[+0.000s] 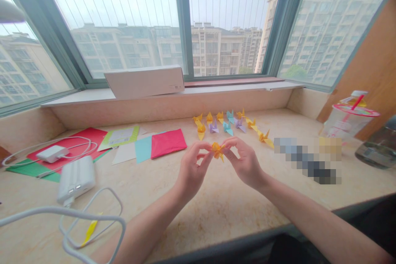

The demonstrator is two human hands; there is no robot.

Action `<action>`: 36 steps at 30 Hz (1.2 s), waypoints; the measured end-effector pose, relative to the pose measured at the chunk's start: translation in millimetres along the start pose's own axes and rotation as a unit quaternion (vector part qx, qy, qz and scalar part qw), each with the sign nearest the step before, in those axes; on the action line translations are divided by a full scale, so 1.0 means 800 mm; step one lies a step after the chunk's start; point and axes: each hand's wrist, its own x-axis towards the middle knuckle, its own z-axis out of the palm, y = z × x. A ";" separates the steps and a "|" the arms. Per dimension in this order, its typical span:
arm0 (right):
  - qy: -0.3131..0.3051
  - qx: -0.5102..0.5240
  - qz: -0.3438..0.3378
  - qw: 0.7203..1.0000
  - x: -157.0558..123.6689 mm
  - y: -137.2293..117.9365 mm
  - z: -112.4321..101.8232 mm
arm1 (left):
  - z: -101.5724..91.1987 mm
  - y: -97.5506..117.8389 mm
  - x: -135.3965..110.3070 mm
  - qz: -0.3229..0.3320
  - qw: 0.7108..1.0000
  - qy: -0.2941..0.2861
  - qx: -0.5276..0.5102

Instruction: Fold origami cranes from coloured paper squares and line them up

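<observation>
Just above the stone counter (216, 210), my left hand (192, 169) and right hand (244, 163) close narrowly, fingertips pinching a yellow origami crane (218, 151); its small folds call for careful shaping. Beyond, more paper cranes (227, 128) stand in rows.

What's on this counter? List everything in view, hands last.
paper cranes: about eleven, yellow, blue and purple, in a loose row at the back of the counter
paper sheets: several, red, green, pink, pale blue and white, back left
charger: one, white, on the red sheet
power bank: one, white, front left
cables: at least two, white, left
box: one, white, on the windowsill
plastic cup: one, clear, pink straw, far right
bottle: one, dark, right edge
folded paper: one, orange-yellow, between the hands
left hand: one, pinching the folded paper
right hand: one, pinching the folded paper
</observation>
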 end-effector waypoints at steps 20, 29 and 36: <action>-0.045 -0.006 -0.051 0.998 -0.003 -0.012 -0.002 | -0.003 0.006 -0.001 0.017 0.999 0.001 0.039; -0.030 -0.007 -0.036 0.999 -0.002 -0.012 -0.001 | -0.003 0.005 -0.001 0.040 0.998 0.007 0.039; -0.010 -0.018 -0.042 0.999 0.001 -0.013 -0.001 | -0.002 0.005 0.000 0.051 0.998 0.008 0.028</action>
